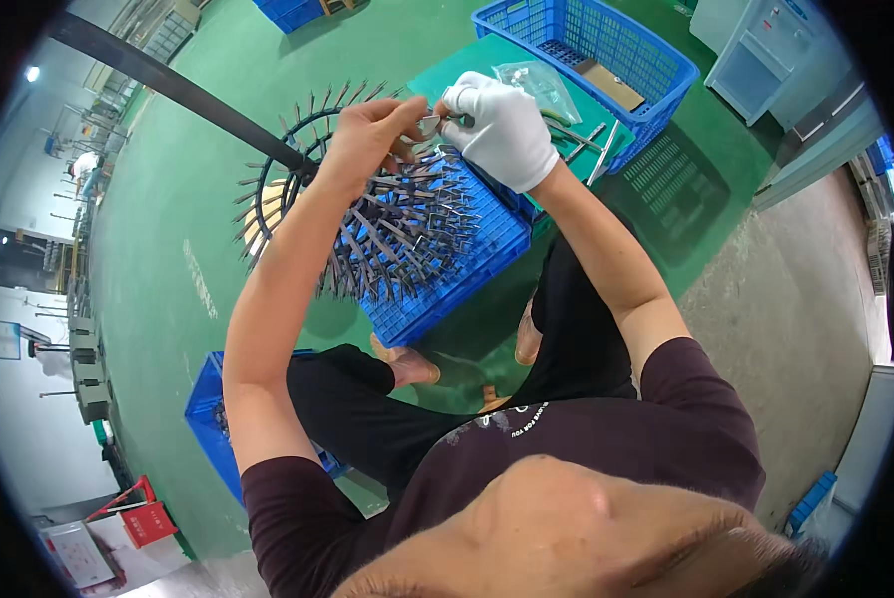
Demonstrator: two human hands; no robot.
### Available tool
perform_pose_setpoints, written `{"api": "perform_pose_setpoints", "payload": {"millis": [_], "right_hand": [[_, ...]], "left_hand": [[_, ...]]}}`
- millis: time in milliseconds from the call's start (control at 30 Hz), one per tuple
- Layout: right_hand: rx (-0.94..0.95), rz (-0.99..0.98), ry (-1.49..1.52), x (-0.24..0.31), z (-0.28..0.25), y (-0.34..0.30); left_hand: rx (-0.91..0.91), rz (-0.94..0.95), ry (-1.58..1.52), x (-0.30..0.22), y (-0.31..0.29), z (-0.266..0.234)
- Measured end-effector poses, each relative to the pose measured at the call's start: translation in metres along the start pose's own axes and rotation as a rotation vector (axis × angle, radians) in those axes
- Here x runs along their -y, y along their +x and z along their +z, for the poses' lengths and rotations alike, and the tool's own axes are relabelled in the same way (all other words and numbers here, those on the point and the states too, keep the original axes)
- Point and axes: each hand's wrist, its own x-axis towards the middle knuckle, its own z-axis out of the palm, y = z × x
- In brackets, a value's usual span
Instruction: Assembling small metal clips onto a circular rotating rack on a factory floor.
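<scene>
My bare left hand [375, 138] is raised in front of me, thumb and fingers pinched on a small shiny metal piece [429, 124]. Close beside it, my right hand [499, 128] wears a white glove and has its fingers closed near the same piece. What the gloved fingers grip is hidden. Beneath both hands is a round hanging rack [392, 239] with rings of dark prongs pointing outward, several carrying small metal parts. A long dark pole [183, 85] runs from the rack to the upper left.
Under the rack lies an upturned blue crate [447, 289]. To its right, a green board [452, 70] bears a clear plastic bag [542, 88] and metal hand tools [587, 145]. A blue basket [666, 65] stands behind. Another blue bin [206, 409] sits by my left leg.
</scene>
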Motion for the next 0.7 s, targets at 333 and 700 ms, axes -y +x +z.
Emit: {"api": "perform_pose_setpoints", "payload": {"millis": [333, 700], "right_hand": [[-0.075, 0.228, -0.05, -0.001, 0.003, -0.003], [0.079, 0.032, -0.463, -0.042, 0.01, -0.014]], "left_hand": [[-0.068, 0.212, 0.159, 0.005, 0.0, 0.007], [-0.061, 0.161, 0.868, 0.01, 0.022, -0.013]]}}
